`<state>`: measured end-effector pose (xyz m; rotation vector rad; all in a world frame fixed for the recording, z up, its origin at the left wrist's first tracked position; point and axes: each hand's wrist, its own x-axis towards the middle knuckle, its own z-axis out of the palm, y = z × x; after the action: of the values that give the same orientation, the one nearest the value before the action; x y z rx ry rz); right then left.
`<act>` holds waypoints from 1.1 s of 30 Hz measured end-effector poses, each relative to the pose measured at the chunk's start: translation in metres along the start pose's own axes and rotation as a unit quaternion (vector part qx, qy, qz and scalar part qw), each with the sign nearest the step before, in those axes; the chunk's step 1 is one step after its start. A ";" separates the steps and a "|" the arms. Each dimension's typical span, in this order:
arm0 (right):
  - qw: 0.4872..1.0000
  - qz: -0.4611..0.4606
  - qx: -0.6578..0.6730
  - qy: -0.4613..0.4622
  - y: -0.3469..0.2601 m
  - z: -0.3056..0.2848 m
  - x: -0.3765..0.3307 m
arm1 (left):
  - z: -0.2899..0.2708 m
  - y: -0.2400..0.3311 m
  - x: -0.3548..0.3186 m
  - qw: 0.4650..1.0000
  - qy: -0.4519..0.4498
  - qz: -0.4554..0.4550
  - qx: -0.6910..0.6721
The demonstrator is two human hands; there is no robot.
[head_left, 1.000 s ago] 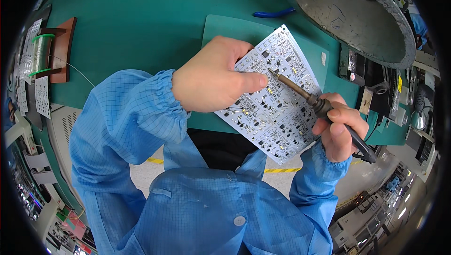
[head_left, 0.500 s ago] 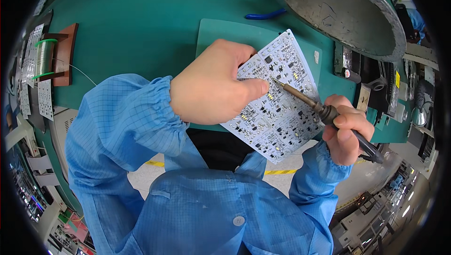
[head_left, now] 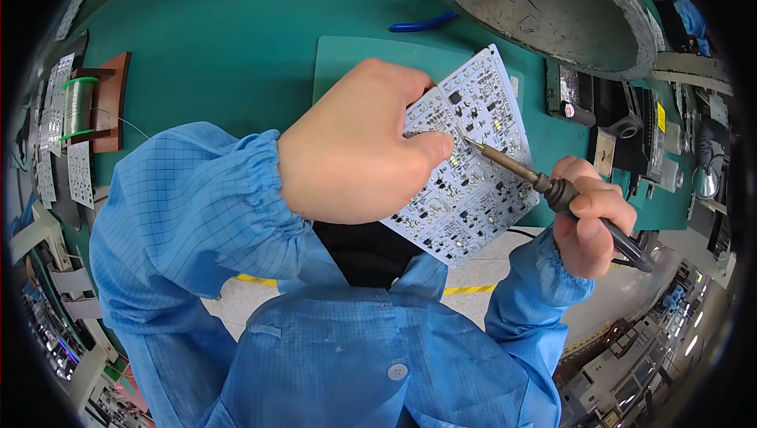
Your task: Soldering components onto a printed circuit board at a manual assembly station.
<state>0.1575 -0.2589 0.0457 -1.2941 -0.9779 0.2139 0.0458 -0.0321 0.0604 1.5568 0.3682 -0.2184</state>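
My left hand (head_left: 364, 148) is closed on the left side of a white circuit board (head_left: 485, 184) packed with small components. Its thumb lies across the board's face; the other fingers are mostly hidden behind it. The board is held turned at a slant above the green bench. In my right hand (head_left: 593, 215) is a soldering iron (head_left: 511, 165), gripped like a pen by its dark handle. The iron's tip points left and meets or nearly meets the board just right of my left thumb; whether it touches I cannot tell.
A light green mat (head_left: 339, 61) lies beneath on the green bench (head_left: 213, 42). A wide grey hood (head_left: 544, 14) looms at the upper right, near a blue-handled tool (head_left: 424, 24). At left, a solder wire spool (head_left: 78, 107) sits on a brown stand. Black equipment (head_left: 623, 128) stands at right.
The circuit board has tilted slightly, its lower corner shifting up and left. My right hand and the iron have moved a little to the right. The view has shifted slightly too.
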 end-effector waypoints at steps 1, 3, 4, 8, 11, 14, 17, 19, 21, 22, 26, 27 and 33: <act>1.000 0.000 0.000 0.000 -0.001 0.000 0.001 | 0.000 0.001 0.000 1.000 0.000 0.003 0.011; 1.000 -0.004 -0.002 0.008 -0.004 0.001 0.002 | 0.001 0.004 -0.001 1.000 -0.001 0.007 0.022; 1.000 -0.004 -0.002 0.008 -0.004 0.001 0.002 | 0.000 0.005 -0.001 0.999 0.001 0.009 0.044; 1.000 0.001 -0.002 -0.012 -0.008 -0.005 0.000 | 0.003 0.007 -0.002 0.998 0.008 0.014 0.061; 0.999 0.019 -0.006 -0.046 -0.012 -0.013 -0.001 | 0.005 0.006 -0.002 0.996 0.017 0.020 0.084; 0.998 0.020 -0.001 -0.051 -0.014 -0.011 0.001 | 0.006 0.009 -0.004 0.996 0.022 0.007 0.090; 0.999 0.019 -0.004 -0.043 -0.015 -0.012 0.000 | 0.007 0.010 -0.005 0.992 0.033 0.007 0.119; 0.999 0.017 -0.006 -0.041 -0.016 -0.011 0.000 | 0.008 0.011 -0.004 0.992 0.027 0.008 0.122; 1.000 -0.011 0.004 0.006 -0.012 -0.005 0.002 | 0.007 0.011 -0.006 0.992 0.029 0.007 0.124; 1.000 -0.011 0.006 0.005 -0.011 -0.005 0.003 | 0.007 0.011 -0.008 0.992 0.033 0.002 0.125; 1.000 -0.010 0.005 0.000 -0.013 -0.007 0.001 | 0.007 0.010 -0.006 0.994 0.026 0.009 0.110; 1.000 -0.010 0.005 -0.002 -0.013 -0.008 0.001 | 0.008 0.010 -0.006 0.994 0.026 0.009 0.110; 1.000 -0.010 0.008 0.016 -0.012 -0.007 0.000 | 0.009 0.008 -0.006 0.995 0.028 0.021 0.098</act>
<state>0.1575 -0.2678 0.0562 -1.2685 -0.9605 0.1849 0.0441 -0.0419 0.0694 1.7653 0.3646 -0.1826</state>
